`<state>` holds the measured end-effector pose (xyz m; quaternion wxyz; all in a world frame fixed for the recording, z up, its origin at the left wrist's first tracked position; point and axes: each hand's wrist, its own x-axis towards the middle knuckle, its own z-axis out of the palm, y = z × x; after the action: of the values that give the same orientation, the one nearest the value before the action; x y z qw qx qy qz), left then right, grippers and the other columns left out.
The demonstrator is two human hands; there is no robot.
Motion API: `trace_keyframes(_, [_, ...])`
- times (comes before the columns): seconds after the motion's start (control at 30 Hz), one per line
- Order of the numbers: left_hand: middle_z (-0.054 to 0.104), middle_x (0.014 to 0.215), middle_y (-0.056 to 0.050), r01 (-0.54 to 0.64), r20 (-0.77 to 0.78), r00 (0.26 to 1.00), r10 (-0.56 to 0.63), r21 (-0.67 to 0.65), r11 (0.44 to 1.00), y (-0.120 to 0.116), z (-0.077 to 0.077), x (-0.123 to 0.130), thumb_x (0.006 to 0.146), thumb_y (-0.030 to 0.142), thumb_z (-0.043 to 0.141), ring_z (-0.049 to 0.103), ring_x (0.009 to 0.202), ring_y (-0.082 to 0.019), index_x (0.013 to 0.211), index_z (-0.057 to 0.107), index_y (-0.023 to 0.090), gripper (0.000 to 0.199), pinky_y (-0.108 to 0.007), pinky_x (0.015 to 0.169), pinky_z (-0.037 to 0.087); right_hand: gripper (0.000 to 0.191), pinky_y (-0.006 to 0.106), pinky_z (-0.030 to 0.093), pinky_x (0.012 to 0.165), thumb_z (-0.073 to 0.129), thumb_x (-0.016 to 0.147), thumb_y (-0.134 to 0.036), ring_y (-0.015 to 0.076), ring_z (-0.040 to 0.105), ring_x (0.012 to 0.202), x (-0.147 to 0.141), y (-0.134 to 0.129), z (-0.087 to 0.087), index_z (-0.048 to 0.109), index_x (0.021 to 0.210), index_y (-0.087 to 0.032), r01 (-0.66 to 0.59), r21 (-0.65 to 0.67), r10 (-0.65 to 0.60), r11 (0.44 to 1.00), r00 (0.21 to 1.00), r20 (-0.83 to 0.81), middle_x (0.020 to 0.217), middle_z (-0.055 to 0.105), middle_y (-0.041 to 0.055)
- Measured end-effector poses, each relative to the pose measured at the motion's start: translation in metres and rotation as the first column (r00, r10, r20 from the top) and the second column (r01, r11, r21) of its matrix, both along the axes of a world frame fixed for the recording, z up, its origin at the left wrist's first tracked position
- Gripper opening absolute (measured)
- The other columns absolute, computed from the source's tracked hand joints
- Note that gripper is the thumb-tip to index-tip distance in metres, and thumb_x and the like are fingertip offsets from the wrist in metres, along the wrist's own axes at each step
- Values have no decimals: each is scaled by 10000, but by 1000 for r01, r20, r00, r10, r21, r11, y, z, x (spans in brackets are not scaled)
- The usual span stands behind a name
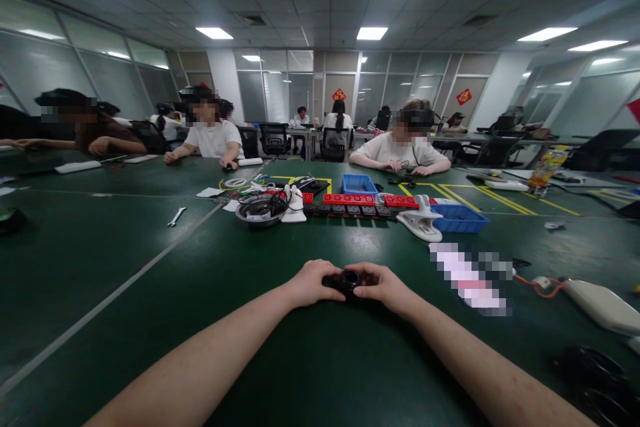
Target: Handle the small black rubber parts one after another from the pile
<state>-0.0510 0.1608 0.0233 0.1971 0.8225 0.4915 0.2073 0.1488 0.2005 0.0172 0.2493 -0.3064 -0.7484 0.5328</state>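
The bench is smooth and dark green, crossed by a pale seam, in a room with a tiled ceiling and glass partitions. Near its middle, the left hand and right hand hold a glossy black part with a round hollow top, fingers closed on it from both sides. Beyond lie a shiny round metal bowl of cables, a rigid red strip and a rectangular blue plastic tray.
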Motion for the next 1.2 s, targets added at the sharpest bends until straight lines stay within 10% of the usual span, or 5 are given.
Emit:
trace_keyframes(0.3, [501,1051,-44,-164,121,979,161,9,986,-7,2,7,523,524,667,494,911,-214,1211,367,247,800,-342,806,388,588,272,432,602,629,622,-333,120,486,697,-7,-6,-4,371,1135,-205,284,231,-277,931,959,-60,984,472,49])
trace_keyframes(0.57, [558,954,-44,-348,84,935,344,30,937,-16,-2,28,533,521,658,507,916,-240,1061,480,215,635,-366,818,369,475,290,420,616,667,569,-340,156,512,718,-14,-12,-6,461,972,-193,351,382,-386,855,922,17,857,524,25])
trace_keyframes(1.2, [582,844,-13,-183,135,972,192,-77,980,-9,-2,18,562,452,663,535,780,-188,889,586,186,428,-262,658,400,319,301,401,681,636,628,-302,175,511,781,-13,-17,9,557,912,-182,208,400,-262,892,961,85,868,566,38])
